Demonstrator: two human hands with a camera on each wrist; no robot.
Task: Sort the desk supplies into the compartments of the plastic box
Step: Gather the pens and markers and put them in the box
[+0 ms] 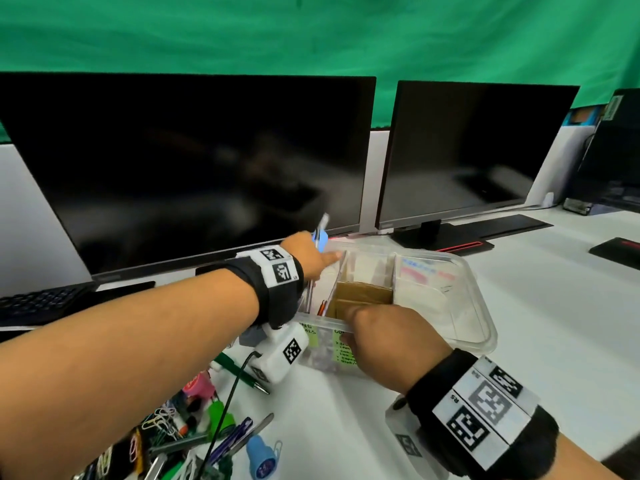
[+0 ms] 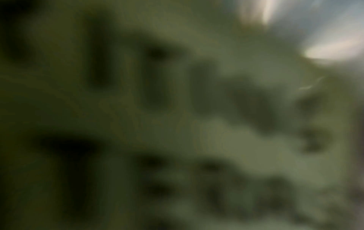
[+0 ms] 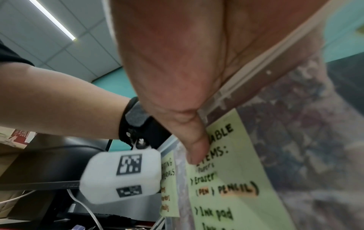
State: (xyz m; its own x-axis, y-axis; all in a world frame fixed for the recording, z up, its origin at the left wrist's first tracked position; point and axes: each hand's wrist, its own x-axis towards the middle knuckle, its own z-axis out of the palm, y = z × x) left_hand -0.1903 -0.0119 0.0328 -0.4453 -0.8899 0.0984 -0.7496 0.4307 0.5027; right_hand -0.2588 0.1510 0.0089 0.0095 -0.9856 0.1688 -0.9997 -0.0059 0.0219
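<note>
A clear plastic box [image 1: 483, 306] with several compartments stands mid-desk. My left hand [image 1: 311, 258] hovers over its left compartment and grips a pen [image 1: 320, 233] with a pale blue part, tip pointing down into that compartment. An orange pen [image 1: 322, 306] lies in there. My right hand [image 1: 349, 332] grips the box's near rim, fingers inside by the brown cardboard divider [image 1: 363, 294]. In the right wrist view its thumb [image 3: 197, 147] presses the front wall over a green handwritten label [image 3: 232, 179]. The left wrist view is a green blur.
A pile of loose supplies [image 1: 194, 427] lies at the lower left: paper clips, pens, a green pen [image 1: 242, 374], a blue stamp [image 1: 259, 457]. Two dark monitors [image 1: 194, 168] stand just behind the box, a keyboard [image 1: 41, 299] at the left.
</note>
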